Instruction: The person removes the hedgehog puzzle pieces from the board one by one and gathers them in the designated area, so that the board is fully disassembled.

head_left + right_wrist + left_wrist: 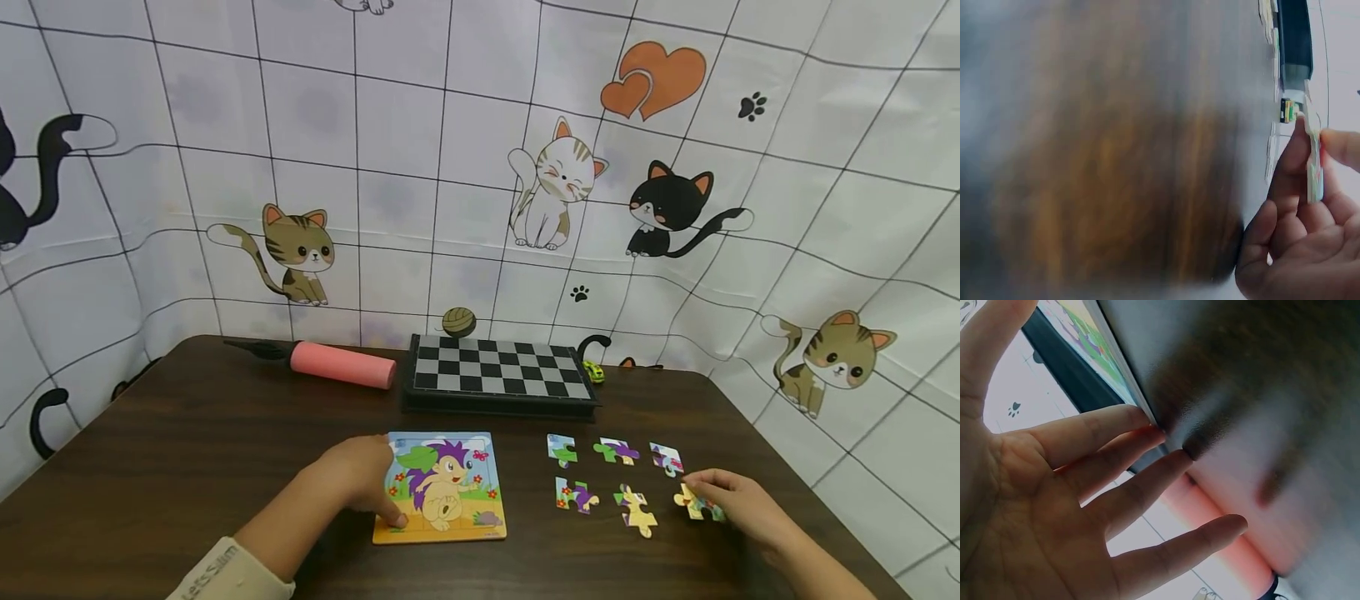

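Note:
A square puzzle board (442,492) with a purple-haired hedgehog picture lies flat in front of the checkered box. My left hand (352,477) rests at its left side, with the thumb over the lower left corner. Straight, spread fingers of this hand meet the board's edge in the left wrist view. To the right, my right hand (742,504) pinches a jigsaw piece (1314,156) between thumb and fingers, tilted up on edge in the right wrist view. Several other jigsaw pieces (638,510) lie apart, in two rows, between the board and this hand.
Behind the board stands a black box with a checkered top (502,368). A pink cylinder (342,365) with a black end lies left of it, and a small green toy (594,372) sits at its right. A cat-print sheet (405,192) hangs behind the dark wooden table (187,442).

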The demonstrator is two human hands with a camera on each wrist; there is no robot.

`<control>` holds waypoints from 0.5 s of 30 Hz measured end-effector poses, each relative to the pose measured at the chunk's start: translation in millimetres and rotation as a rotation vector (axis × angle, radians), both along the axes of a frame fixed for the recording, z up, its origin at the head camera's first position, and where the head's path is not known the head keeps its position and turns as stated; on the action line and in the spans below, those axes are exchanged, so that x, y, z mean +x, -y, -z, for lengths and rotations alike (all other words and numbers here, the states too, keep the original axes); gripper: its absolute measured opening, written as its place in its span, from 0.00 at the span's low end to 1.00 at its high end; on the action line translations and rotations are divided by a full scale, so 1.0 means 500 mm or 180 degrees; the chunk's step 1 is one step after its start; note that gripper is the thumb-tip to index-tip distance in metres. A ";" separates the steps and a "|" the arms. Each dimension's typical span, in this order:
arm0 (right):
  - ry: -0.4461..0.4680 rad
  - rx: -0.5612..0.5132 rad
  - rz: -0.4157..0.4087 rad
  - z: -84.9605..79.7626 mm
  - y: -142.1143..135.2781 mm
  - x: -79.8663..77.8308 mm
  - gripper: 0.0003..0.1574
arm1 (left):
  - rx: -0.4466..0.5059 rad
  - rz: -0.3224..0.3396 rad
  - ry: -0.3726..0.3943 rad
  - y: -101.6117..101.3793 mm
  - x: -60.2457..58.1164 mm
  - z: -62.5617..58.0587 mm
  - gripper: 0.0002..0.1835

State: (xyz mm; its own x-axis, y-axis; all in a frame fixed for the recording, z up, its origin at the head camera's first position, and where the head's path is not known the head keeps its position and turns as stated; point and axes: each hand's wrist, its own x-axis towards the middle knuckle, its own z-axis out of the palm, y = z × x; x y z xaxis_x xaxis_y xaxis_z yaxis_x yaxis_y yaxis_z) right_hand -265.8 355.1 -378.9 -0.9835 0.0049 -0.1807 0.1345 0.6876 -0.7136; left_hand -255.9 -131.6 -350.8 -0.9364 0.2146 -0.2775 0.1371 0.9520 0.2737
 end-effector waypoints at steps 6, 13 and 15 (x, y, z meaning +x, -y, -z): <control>0.0061 -0.0009 -0.0175 0.001 0.006 0.002 0.24 | -0.0027 0.0039 -0.0053 0.003 0.001 0.002 0.46; 0.0056 -0.0090 -0.0233 0.002 0.012 0.005 0.23 | -0.0018 0.0055 -0.0040 0.002 -0.002 0.004 0.47; 0.0034 -0.0173 -0.0207 0.003 0.011 0.006 0.23 | -0.0016 0.0048 -0.0032 0.002 -0.003 0.004 0.47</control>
